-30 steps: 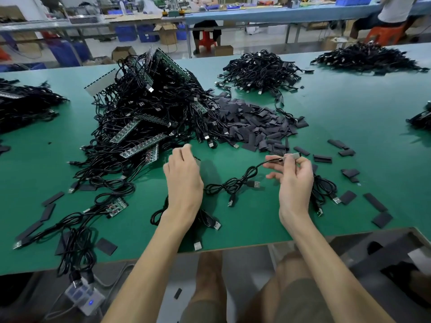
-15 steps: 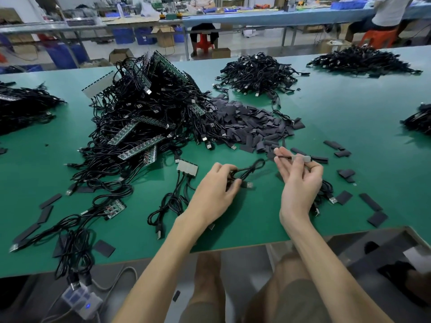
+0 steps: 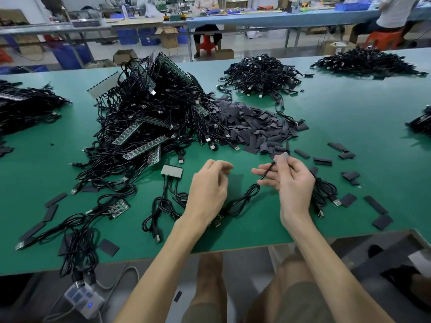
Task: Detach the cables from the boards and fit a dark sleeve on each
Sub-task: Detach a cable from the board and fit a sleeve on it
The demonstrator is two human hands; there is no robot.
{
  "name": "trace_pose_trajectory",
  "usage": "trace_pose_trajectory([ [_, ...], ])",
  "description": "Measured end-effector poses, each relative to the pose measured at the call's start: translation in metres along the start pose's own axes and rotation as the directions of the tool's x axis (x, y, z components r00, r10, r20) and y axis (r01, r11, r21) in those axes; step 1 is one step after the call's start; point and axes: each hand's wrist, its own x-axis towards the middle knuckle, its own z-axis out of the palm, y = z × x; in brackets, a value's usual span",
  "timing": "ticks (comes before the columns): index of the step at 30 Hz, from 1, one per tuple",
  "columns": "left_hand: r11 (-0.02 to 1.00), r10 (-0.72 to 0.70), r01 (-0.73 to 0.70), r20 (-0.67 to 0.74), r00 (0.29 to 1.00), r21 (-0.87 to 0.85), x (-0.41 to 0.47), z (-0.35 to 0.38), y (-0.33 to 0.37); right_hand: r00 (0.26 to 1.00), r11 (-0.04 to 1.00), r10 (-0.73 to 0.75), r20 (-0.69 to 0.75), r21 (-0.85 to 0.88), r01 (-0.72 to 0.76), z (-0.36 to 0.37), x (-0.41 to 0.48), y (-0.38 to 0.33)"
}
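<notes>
- Workshop floor at the back: long blue-topped benches [image 3: 268, 18], cardboard boxes [image 3: 168, 37], blue crates [image 3: 127, 36], and people seated on a red stool [image 3: 206, 41] and an orange stool [image 3: 382, 38].
- Foreground surface: green-topped work table [image 3: 363, 117], spanning the whole width of the view.
- On the table, left of centre: large heap of black USB cables wired to long green circuit-board strips [image 3: 149, 117]. The print on the strips is too small to read.
- Touching that heap's right side: pile of flat dark sleeves [image 3: 254, 127]. Loose dark sleeves [image 3: 323, 161] are scattered towards the right edge.
- Further heaps of black cables: back centre [image 3: 258, 75], back right [image 3: 366, 61], far left [image 3: 25, 106].
- Just left of the hands, flat on the table: small pale grey board with four black cables [image 3: 172, 171].
- Near the front left: small green board [image 3: 117, 207] with cables attached.
- Person's right hand [image 3: 295, 183]: raised over the table. Thumb and forefinger pinch the pale grey end piece [image 3: 281, 157] of a thin black cable [image 3: 247, 197]; the remaining fingers are straight and point left.
- The thin black cable runs from the pinch down across those fingers to a bundled coil on the table between the two hands. Its silver USB plug [image 3: 218, 222] lies by the left wrist.
- Person's left hand [image 3: 210, 185]: above the table beside the coil, fingers loosely curled and relaxed, gripping nothing that shows.
- Just right of the right wrist: coiled black cables [image 3: 324, 192] with silver plugs.
- Below the table's front edge: white power strip with a blue light [image 3: 84, 299], black plugs seated in it.
</notes>
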Motion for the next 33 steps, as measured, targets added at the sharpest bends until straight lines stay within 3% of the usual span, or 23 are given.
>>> trace_pose_trajectory([
  [2, 0.999, 0.011, -0.01, 0.044, 0.999, -0.037, 0.004, 0.001, 0.004, 0.998, 0.999, 0.022, 0.062, -0.029, -0.02, 0.001, 0.001, 0.002],
  [7, 0.988, -0.016, 0.064, 0.322, 0.947, -0.14, 0.012, 0.011, 0.014, 0.996, 0.967, -0.036, 0.077, -0.249, 0.054, -0.004, 0.006, 0.011],
  [11, 0.979, -0.053, 0.112, 0.314, 0.948, -0.171, 0.017, 0.019, 0.018, 0.975, 0.909, -0.048, 0.217, -0.395, 0.132, -0.005, 0.007, 0.014],
  [15, 0.94, -0.107, 0.182, 0.257, 0.96, -0.288, 0.017, 0.024, 0.014, 0.969, 0.834, -0.069, 0.239, -0.519, 0.187, -0.003, 0.008, 0.014],
  [17, 0.941, -0.11, 0.182, 0.253, 0.961, -0.284, 0.017, 0.025, 0.011, 0.965, 0.762, -0.076, 0.253, -0.609, 0.219, 0.0, 0.012, 0.016],
  [20, 0.95, -0.088, 0.161, 0.267, 0.96, -0.266, 0.019, 0.025, 0.006, 0.94, 0.573, -0.012, 0.341, -0.768, 0.286, 0.003, 0.02, 0.021],
  [28, 0.936, -0.091, 0.171, 0.257, 0.962, -0.309, 0.023, 0.018, -0.003, 0.904, 0.132, 0.182, 0.386, -0.921, 0.367, 0.004, 0.061, 0.028],
  [31, 0.918, -0.124, 0.201, 0.235, 0.964, -0.341, 0.024, 0.016, -0.005, 0.902, 0.069, 0.214, 0.374, -0.927, 0.368, 0.005, 0.062, 0.032],
  [33, 0.905, -0.143, 0.218, 0.222, 0.965, -0.366, 0.024, 0.016, -0.006, 0.911, 0.046, 0.124, 0.395, -0.919, 0.392, 0.006, 0.056, 0.032],
])
